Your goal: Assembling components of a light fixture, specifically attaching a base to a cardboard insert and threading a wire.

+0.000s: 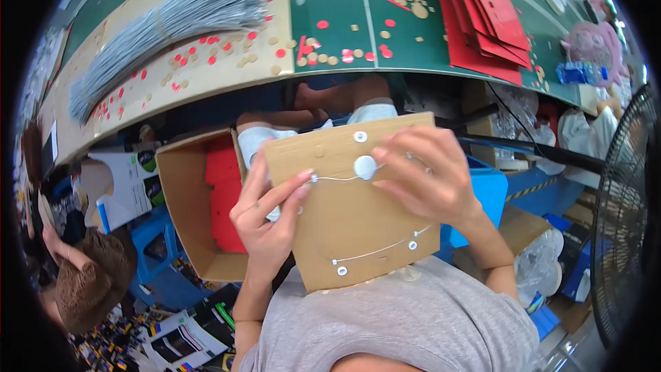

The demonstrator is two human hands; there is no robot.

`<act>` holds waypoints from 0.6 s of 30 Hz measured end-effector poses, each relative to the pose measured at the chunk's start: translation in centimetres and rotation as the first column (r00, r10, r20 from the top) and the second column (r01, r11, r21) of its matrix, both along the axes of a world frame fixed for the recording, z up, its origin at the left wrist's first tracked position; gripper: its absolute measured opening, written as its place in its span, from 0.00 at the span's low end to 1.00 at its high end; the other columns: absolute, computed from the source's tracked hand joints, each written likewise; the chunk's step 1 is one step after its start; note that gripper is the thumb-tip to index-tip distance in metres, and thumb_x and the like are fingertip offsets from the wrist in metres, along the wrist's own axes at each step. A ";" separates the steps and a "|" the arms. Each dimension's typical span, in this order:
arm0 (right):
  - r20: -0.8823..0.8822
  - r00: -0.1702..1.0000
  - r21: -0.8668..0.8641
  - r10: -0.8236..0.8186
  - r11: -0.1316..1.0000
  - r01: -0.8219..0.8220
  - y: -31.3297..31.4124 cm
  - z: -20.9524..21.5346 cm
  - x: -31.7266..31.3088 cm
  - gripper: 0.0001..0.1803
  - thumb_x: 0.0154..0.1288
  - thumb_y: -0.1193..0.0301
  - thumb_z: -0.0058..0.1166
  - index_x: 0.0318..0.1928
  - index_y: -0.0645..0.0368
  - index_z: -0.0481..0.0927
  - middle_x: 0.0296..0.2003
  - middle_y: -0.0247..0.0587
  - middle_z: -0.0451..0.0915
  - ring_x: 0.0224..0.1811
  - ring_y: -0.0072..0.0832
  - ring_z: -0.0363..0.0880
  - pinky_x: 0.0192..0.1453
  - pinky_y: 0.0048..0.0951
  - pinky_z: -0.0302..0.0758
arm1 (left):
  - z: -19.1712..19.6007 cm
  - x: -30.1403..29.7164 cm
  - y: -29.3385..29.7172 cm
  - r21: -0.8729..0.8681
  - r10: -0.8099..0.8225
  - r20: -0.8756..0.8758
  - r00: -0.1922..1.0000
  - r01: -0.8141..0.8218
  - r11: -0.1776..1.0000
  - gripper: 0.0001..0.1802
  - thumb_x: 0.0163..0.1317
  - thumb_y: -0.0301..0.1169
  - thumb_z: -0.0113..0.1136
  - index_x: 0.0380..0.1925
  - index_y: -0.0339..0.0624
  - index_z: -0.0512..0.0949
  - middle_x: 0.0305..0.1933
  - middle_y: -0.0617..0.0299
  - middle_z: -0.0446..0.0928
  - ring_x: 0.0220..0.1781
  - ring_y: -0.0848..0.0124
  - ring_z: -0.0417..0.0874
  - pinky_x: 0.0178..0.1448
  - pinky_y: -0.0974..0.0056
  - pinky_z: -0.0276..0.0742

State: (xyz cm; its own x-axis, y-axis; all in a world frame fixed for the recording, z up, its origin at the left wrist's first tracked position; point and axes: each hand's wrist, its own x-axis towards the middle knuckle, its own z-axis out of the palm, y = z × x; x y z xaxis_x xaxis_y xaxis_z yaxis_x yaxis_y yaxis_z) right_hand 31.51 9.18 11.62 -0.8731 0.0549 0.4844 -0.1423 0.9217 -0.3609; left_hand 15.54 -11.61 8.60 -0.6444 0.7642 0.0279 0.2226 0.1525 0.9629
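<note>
A brown cardboard sheet [358, 217] lies tilted on my lap, in front of my grey shirt. A thin white string [337, 179] crosses its upper part, and a white round disc [365, 167] sits along it. My left hand [268, 210] is at the sheet's left edge, its thumb and index finger closing on the string's left end. Reaching in from the right, my right hand [430, 172] has its thumb and fingertips about the disc's right edge; the fingers partly hide the string there. A second string [372, 255] runs lower down, near small white ringed pieces [342, 271].
Ahead is a green table [406, 48] with a bundle of grey wires [172, 21], red sheets [482, 21] and scattered small discs. An open carton [200, 220] stands left, a blue stool [485, 193] right, a black fan [623, 213] far right. Another person [86, 275] is at far left.
</note>
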 end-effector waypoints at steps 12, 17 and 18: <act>0.238 0.646 -0.543 -0.725 0.452 0.707 -6.0 -3.1 8.6 0.20 0.53 0.80 0.72 0.50 0.64 0.87 0.48 0.47 0.85 0.44 0.28 0.85 0.40 0.24 0.82 | 0.1 -0.5 0.9 0.065 0.109 -0.625 0.773 -0.087 0.994 0.08 0.60 0.14 0.67 0.27 0.31 0.77 0.56 0.37 0.83 0.73 0.43 0.73 0.73 0.48 0.72; 0.262 0.690 -0.322 -0.675 0.613 0.722 -6.7 -2.2 7.5 0.30 0.53 0.72 0.75 0.59 0.61 0.84 0.54 0.46 0.75 0.46 0.35 0.79 0.45 0.31 0.80 | -1.0 -0.4 0.3 0.282 0.159 -0.612 0.774 0.025 0.959 0.05 0.65 0.12 0.60 0.32 0.28 0.74 0.36 0.42 0.87 0.48 0.46 0.89 0.62 0.44 0.82; 0.254 0.693 -0.329 -0.675 0.613 0.718 -6.6 -2.2 7.3 0.30 0.53 0.72 0.75 0.59 0.61 0.84 0.54 0.46 0.75 0.46 0.35 0.79 0.45 0.31 0.80 | -1.2 -0.3 0.1 0.335 0.200 -0.621 0.758 0.026 0.942 0.05 0.64 0.12 0.60 0.32 0.28 0.74 0.37 0.41 0.86 0.46 0.48 0.90 0.61 0.44 0.83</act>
